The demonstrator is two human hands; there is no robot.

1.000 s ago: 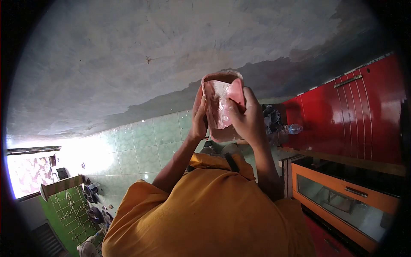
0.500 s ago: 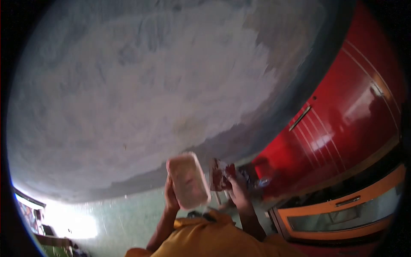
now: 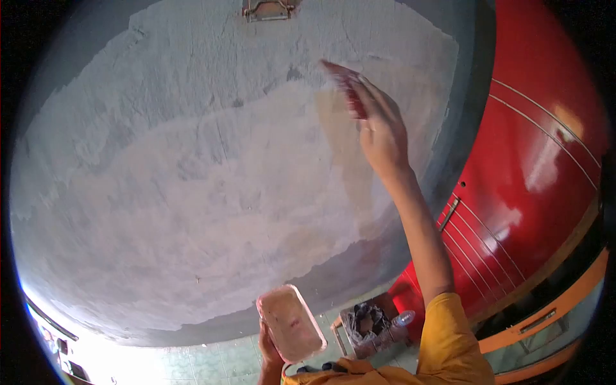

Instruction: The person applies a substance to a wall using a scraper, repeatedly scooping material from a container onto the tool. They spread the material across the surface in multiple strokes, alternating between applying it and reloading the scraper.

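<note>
My right hand (image 3: 383, 128) is raised to the upper middle of the wall (image 3: 192, 173), its fingers closed round a flat dark-red scraper (image 3: 346, 86). The scraper is blurred and lies at or close to the wall's surface. Low in the view, my left hand (image 3: 268, 346) grips the left side of a shallow rectangular tray (image 3: 292, 324), whitish pink with reddish smears inside. Pale, uneven patches cover much of the grey wall, with a tan streak below the scraper.
A metal fitting (image 3: 268, 9) is on the wall at the top. At right stands a glossy red cabinet (image 3: 539, 147), above an orange-framed one (image 3: 513, 340). A stand with a black plastic bag (image 3: 366, 324) and a clear bottle (image 3: 404, 318) is at lower right.
My right hand has gone up from beside the tray to the upper wall with the scraper. The view has shifted upward; the tray now appears lower, still in my left hand.
</note>
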